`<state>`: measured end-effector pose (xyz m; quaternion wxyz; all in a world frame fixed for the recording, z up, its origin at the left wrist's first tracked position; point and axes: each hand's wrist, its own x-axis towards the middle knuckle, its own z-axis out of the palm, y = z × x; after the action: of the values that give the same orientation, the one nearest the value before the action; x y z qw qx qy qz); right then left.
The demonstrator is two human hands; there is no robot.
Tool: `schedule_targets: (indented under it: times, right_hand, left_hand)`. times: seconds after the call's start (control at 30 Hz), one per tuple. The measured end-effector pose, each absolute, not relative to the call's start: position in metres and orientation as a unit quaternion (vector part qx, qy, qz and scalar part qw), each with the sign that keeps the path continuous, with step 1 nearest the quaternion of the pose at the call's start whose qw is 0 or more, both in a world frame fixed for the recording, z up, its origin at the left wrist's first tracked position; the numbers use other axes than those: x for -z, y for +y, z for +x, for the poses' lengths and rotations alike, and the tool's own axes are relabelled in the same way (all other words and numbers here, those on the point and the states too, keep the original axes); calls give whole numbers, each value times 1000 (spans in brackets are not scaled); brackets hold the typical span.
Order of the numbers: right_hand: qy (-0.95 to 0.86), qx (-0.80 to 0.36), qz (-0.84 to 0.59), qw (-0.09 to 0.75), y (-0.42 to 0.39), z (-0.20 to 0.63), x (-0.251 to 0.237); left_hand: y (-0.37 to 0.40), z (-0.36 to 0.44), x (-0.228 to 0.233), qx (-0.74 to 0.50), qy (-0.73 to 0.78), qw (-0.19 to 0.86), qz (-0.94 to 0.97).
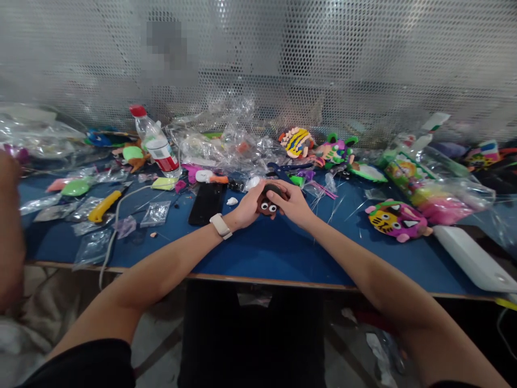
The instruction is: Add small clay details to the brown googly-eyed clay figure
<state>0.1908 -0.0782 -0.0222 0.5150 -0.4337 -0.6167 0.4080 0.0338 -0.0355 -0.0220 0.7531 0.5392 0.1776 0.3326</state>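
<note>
From the head camera, the left hand (247,207) and right hand (293,205) cup a small dark toy (269,202) just above the blue tabletop (262,250), fingers curled against its sides. Its two white eyes face the person; its long axis cannot be told. The bottle (155,141) behind has a red-and-white label, too small to read.

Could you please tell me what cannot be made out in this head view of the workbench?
- Brown toy with googly eyes: the left hand and right hand cover most of it, so its shape is unclear.
- Bottle: label print too small to read.
- White device: partly cut off near the right edge.
- Bags behind the clear wrapping: contents blurred by glare.
</note>
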Motion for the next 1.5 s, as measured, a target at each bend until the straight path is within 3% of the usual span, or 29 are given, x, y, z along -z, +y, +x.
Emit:
schedule_targets:
  times: [0.47, 0.87, 1.03, 1.23, 1.5]
  right_hand:
    - [-630, -357, -435, 535, -65, 197, 36]
    - [-743, -70, -453, 489, -82, 189, 31]
    - [-754, -84, -451, 470, -82, 184, 32]
    - [-677, -170, -467, 543, -72, 193, 36]
    - [-599, -324, -455, 574, -59, 199, 44]
  left_hand:
    - [-33, 28, 3, -394, 184, 799, 415]
    - [-26, 31, 18, -514, 308, 710, 371]
    - [-35, 37, 17, -498, 300, 701, 413]
    - [-37, 40, 18, -510, 273, 674, 460]
    - [-27, 29, 23, -522, 329, 484, 620]
